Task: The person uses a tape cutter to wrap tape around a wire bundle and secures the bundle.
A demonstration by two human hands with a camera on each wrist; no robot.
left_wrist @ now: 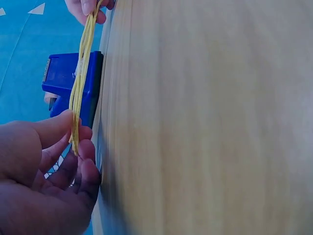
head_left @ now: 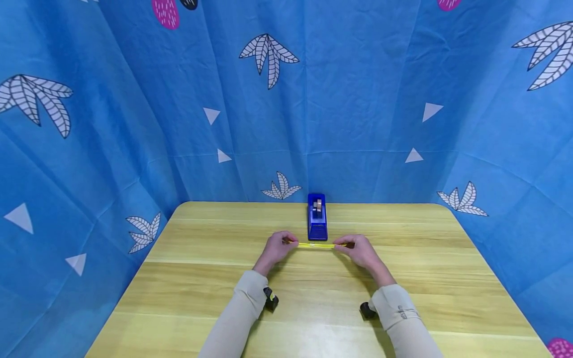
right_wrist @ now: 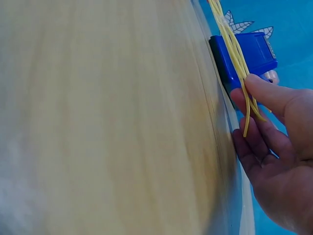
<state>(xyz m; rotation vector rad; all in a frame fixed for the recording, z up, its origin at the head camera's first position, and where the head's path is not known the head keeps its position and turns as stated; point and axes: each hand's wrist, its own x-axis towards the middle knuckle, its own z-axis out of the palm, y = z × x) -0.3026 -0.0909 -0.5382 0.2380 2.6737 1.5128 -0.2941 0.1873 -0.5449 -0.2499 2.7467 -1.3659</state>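
Between both hands a thin bundle of yellow strands (head_left: 320, 245) stretches level above the table. My left hand (head_left: 276, 247) pinches one end between thumb and fingers, while the other end is pinched by my right hand (head_left: 361, 251). Around the middle of the bundle sits a small clear, shiny band that looks like tape (left_wrist: 78, 67). In the right wrist view, loose ends of the strands (right_wrist: 246, 128) stick out past the thumb and splay slightly. Just behind the bundle stands a blue tape dispenser (head_left: 318, 231).
The wooden table (head_left: 206, 303) has its far edge against a blue patterned curtain (head_left: 358, 99), which also hangs along the left and right sides. Black wrist cameras (head_left: 271, 300) sit below the sleeve cuffs.
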